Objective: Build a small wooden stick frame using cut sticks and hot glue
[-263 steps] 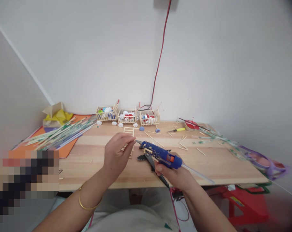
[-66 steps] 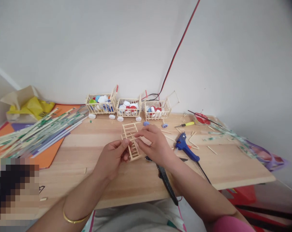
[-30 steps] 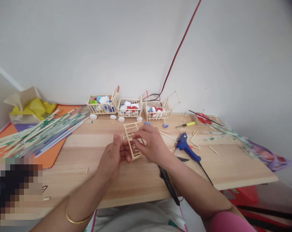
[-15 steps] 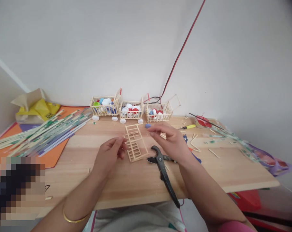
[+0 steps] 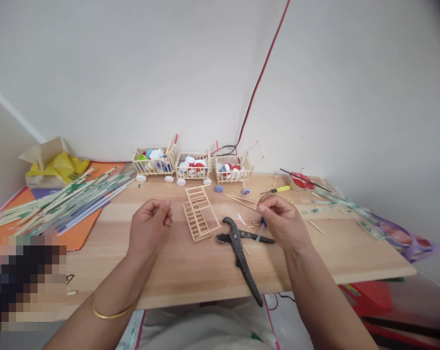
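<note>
My left hand [image 5: 149, 226] hovers left of a small wooden stick frame [image 5: 196, 216]; its fingers are curled closed, and nothing shows between them. The frame has ladder-like rungs and lies on the table, apart from both hands. My right hand [image 5: 283, 221] is pinched closed above the table's right half. Thin wooden sticks [image 5: 242, 200] end near its fingertips, but whether they are gripped cannot be made out. Between my hands lie black-handled cutting pliers [image 5: 238, 248]. A small blue-topped item [image 5: 262, 222] is partly hidden by my right hand.
Three little stick carts, a left one [image 5: 154, 163], a middle one [image 5: 193, 167] and a right one [image 5: 234, 170], stand along the wall filled with bottle caps. Bundled sticks [image 5: 85, 199] cover the left side. A yellow-handled knife [image 5: 280, 189] and a red bowl [image 5: 302, 182] are at back right.
My hands have moved apart, the left away from the stick frame and the right further right. The frame and pliers stay on the table; the view has shifted slightly.
</note>
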Tool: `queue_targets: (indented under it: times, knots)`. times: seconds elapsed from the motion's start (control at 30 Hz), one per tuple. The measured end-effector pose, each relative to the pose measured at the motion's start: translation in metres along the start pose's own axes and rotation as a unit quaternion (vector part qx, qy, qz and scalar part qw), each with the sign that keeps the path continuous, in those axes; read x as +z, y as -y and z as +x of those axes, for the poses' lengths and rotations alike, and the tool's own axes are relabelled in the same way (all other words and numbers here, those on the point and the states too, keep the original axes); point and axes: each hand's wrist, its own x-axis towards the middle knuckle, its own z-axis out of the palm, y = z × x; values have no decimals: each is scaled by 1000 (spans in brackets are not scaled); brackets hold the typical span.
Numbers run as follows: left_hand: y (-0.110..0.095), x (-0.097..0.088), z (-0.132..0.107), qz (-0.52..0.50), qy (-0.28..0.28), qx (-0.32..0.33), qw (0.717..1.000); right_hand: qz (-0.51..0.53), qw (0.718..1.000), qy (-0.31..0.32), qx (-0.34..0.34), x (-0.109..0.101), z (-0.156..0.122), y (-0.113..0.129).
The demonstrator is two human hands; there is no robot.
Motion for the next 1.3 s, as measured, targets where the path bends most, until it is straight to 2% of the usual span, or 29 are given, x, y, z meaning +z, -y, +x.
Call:
queue_targets:
  times: [0.2,0.33,0.43,0.5,0.57,0.7,0.8,0.9,1.0,1.07,1.1,1.17,1.23,1.3]
  knots:
    - [-6,4,4,-59,-30,-15,998,87,990,-18,-108,-2,-10,41]
    - [-3,4,2,19,-13,25,999,108,982,-84,-132,-11,-12,63]
    - [4,1,-1,113,2,70,991,104,980,-97,-142,-17,-13,66]
    - [7,-1,-2,174,37,99,979,99,981,-89,-141,-19,-14,65]
    - [8,-2,-3,220,108,114,963,85,983,-86,-140,-19,-17,63]
    - [5,-6,-8,241,261,91,930,60,986,-71,-138,-23,-22,71]
    - [4,-10,-15,261,340,90,899,50,982,-91,-158,-31,-22,85]
    - [8,-10,-25,354,352,139,855,43,966,-153,-206,-43,-20,94]
    - [16,-4,-33,427,333,203,816,10,949,-192,-248,-52,-19,87]
    - [20,2,-36,456,329,233,794,-95,957,-160,-223,-51,-20,73]
    - [22,5,-36,469,329,242,783,-163,960,-118,-195,-50,-21,64]
    - [23,9,-35,490,323,257,768,-277,951,8,-134,-43,-24,45]
    - [23,11,-32,504,311,267,760,-358,921,127,-91,-36,-27,25]
    - [23,11,-28,519,298,269,755,-449,873,187,-49,-33,-29,8]
